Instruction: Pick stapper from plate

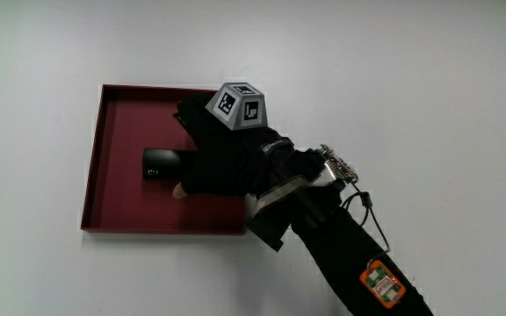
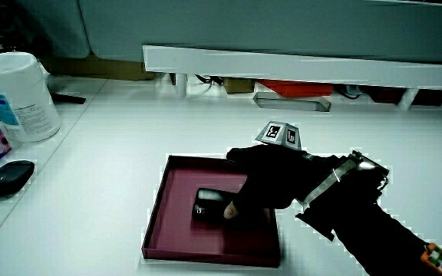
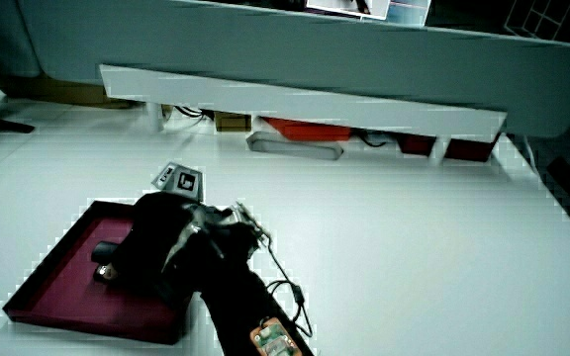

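A white table (image 1: 429, 79) carries a dark red square plate (image 1: 117, 197), and in both side views a low white partition (image 2: 298, 67) runs along the table's edge farthest from the person. A white canister (image 2: 18, 93) and a dark oval object (image 2: 8, 176) sit well apart from the plate in a side view.

The black stapler (image 1: 159, 163) lies inside the plate, near its middle. The gloved hand (image 1: 222, 158) is over the plate with its fingers curled down around the end of the stapler; a bare fingertip (image 2: 229, 211) shows against the stapler's side. It appears to be closing on the stapler, though whether the grip is firm cannot be told.

From the hand, the stapler's free end points toward nine o'clock in the main view. The step likely calls for pinching the stapler's two long sides squarely, then lifting straight up so it clears the plate's raised rim without dragging the plate along.
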The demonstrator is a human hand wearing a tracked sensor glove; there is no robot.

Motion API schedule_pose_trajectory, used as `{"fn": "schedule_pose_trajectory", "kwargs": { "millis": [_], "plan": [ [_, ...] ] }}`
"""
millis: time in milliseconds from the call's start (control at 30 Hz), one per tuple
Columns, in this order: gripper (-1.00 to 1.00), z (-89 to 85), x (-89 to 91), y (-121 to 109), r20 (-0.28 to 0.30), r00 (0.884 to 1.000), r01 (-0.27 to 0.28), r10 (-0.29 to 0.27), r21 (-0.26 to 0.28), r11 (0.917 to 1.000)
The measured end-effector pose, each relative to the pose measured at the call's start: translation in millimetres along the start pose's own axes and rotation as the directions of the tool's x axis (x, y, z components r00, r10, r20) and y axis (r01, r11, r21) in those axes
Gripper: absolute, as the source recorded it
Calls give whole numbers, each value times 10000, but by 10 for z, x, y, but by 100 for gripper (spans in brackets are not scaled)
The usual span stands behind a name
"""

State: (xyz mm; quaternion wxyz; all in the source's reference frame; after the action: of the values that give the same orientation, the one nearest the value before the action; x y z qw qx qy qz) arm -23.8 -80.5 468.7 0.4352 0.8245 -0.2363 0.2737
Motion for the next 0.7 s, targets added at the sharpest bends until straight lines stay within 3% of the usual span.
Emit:
{"fn": "schedule_pose_trajectory", "kwargs": {
  "millis": [200, 333, 467, 533, 700],
  "plan": [
    [0, -94, 61, 91, -90, 9999, 114, -115, -136, 9998],
    [0, -131, 93, 119, -100, 9999, 54, -53, 159, 9999],
    [20, -145, 109, 133, -16, 10000, 48, -48, 484, 9988],
    [30, -125, 72, 102, -148, 9996, -246, 258, 734, 9970],
    [55, -130, 80, 106, -203, 9995, -221, 241, 915, 9956]
  ]
}}
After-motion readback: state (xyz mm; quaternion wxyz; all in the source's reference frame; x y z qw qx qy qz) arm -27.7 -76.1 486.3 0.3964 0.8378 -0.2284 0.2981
